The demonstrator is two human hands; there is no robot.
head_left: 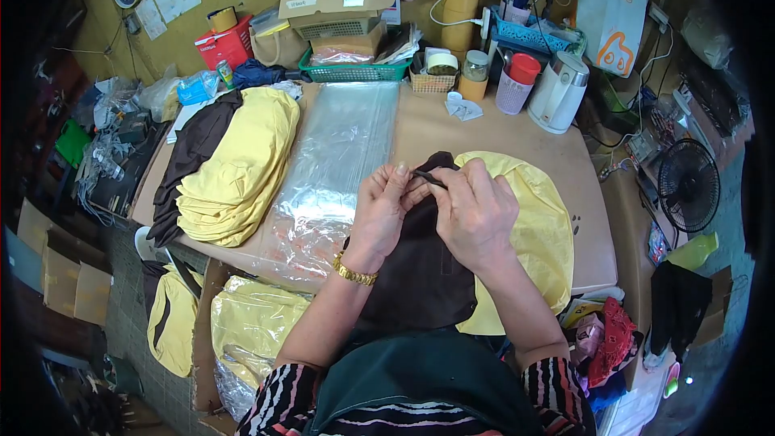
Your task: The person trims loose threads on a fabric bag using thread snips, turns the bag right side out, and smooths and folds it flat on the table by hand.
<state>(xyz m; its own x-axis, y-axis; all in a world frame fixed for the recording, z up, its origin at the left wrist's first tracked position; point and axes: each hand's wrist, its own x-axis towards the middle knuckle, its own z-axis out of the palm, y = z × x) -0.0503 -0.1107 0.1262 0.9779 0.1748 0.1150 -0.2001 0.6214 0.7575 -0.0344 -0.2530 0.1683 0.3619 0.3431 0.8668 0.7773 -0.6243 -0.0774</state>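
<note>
My left hand (386, 208) and my right hand (478, 214) meet above the table, both with pinched fingers on a thin black strip (428, 178). Below them lies dark brown fabric (416, 274), its top edge reaching up behind the fingers. Yellow fabric (533, 234) spreads out beside it on the right, partly under my right forearm. A gold bracelet (355, 270) circles my left wrist. Whether the strip belongs to the brown fabric is hidden by the fingers.
Folded yellow and brown fabric (242, 169) is stacked at left, beside clear plastic sheets (347, 137). A white kettle (559, 95), a red-lidded cup (517, 85) and a green basket (355, 72) line the back. A box (207, 331) with bagged yellow fabric stands below the front edge.
</note>
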